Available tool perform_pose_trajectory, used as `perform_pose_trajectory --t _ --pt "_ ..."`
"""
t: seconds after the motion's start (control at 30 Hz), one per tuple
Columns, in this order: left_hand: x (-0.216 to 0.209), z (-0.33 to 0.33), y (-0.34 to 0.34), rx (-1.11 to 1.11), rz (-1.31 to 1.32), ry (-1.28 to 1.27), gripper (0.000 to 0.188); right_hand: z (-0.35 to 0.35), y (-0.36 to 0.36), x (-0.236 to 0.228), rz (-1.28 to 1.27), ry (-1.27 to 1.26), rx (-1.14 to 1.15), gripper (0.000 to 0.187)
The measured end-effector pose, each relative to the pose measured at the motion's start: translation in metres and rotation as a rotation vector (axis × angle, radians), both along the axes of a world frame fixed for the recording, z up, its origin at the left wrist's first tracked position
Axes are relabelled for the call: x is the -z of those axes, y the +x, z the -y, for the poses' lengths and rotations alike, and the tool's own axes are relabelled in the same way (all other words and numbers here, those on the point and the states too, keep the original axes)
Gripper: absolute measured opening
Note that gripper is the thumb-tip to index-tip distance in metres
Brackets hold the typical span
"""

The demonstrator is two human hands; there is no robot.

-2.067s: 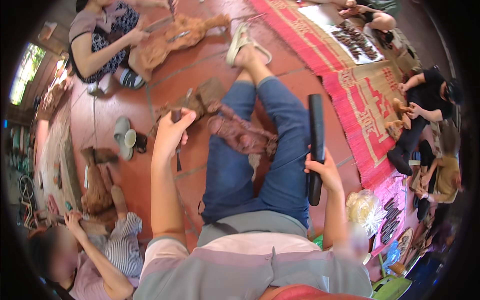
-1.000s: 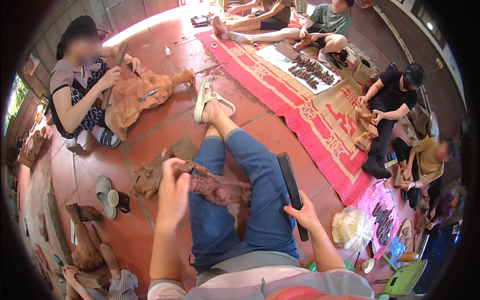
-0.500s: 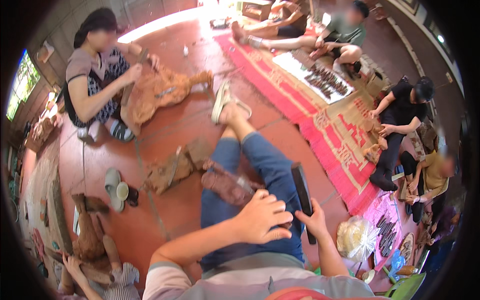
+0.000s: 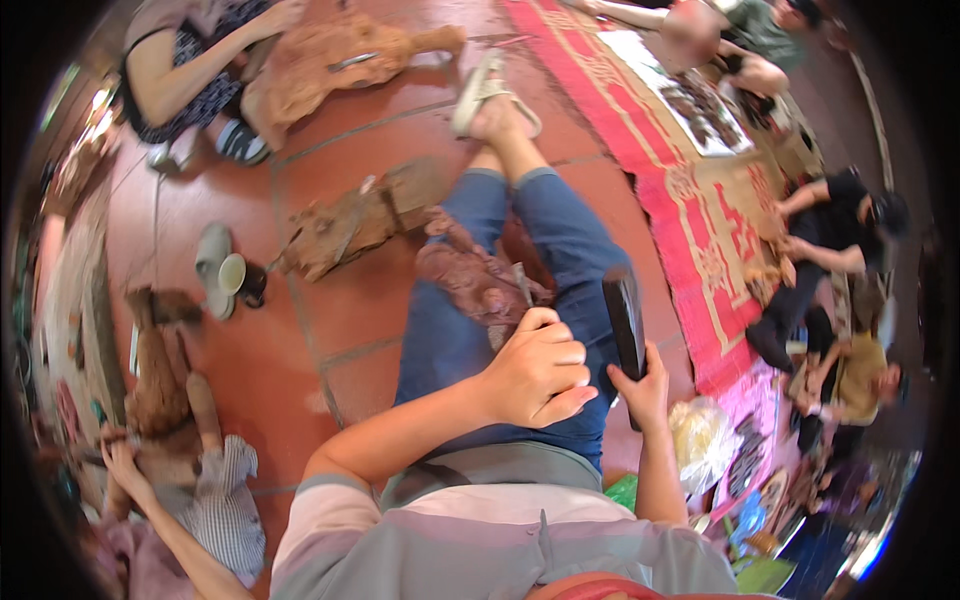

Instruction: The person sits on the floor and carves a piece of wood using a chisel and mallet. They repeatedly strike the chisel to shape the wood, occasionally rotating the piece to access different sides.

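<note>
My left hand [image 4: 540, 370] is closed around a chisel [image 4: 522, 284], its metal shaft reaching up to the near right end of a reddish-brown wood carving [image 4: 465, 265]. The carving lies across my thighs in blue jeans. Whether the chisel's edge touches the wood is too small to tell. My right hand [image 4: 645, 388] grips the lower part of a dark, bar-shaped mallet [image 4: 625, 315], held upright over my right thigh and apart from the chisel.
Beyond my left leg lies a rough wood block [image 4: 345, 232]. Left of it are a cup [image 4: 232, 274] and grey slippers [image 4: 212, 255]. Co-workers sit around, one by a large carved wood piece [image 4: 345, 60]. A red mat [image 4: 690, 250] and plastic bag [image 4: 700, 445] are at right.
The view has tipped down, so the floor things and co-workers sit higher in the picture. Both hands keep their grips on the chisel and mallet; the carving stays on my lap.
</note>
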State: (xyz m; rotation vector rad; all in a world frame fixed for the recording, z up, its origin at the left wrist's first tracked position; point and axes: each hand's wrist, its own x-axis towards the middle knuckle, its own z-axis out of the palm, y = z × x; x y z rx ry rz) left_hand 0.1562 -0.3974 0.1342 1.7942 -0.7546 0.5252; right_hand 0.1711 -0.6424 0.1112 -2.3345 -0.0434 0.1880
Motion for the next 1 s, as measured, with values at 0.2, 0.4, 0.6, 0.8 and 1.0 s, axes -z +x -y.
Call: perform_pose_trajectory --t 0.2,0.4,0.6,0.8,1.0 --pt "-0.006 -0.002 -0.002 0.0 0.085 0.061 0.015 0.081 0.093 0.031 -0.088 1.002 0.566 0.012" --pt "0.0 0.006 0.004 0.04 0.067 0.057 0.019 0.085 0.115 -0.013 -0.158 1.121 0.397 0.015" --pt "-0.007 0.011 0.009 0.052 0.048 0.082 0.015 0.026 0.114 -0.033 -0.099 0.836 0.244 0.035" --pt "-0.002 -0.004 0.005 0.008 0.018 0.099 0.017 0.03 0.116 -0.029 -0.183 0.943 0.351 0.035" --pt "-0.002 0.0 0.006 0.039 0.054 0.086 0.02 0.184 0.151 0.0 0.46 1.74 0.83 0.02"
